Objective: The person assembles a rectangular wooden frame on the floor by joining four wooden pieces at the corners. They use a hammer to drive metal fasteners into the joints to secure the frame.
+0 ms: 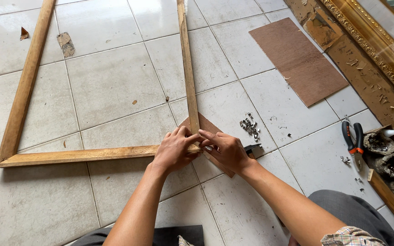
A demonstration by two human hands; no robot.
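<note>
The light, stiff wooden frame (92, 155), lying on the tiled floor (115, 86), is being pressed at its near-right corner joint by left hand (175, 149) and right hand (226, 150), fingers flat, nothing clasped; likely best gripped by rails.

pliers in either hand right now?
No. The pliers lie on the tiled floor, apart from both hands; left hand and right hand press the wooden frame corner.

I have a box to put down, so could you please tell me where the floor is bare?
The tiles inside the wooden frame are bare apart from small chips. Another bare patch lies between the frame's right rail and the brown board. It is crowded by both hands, left hand and right hand, near the metal clips and the pliers.
</note>
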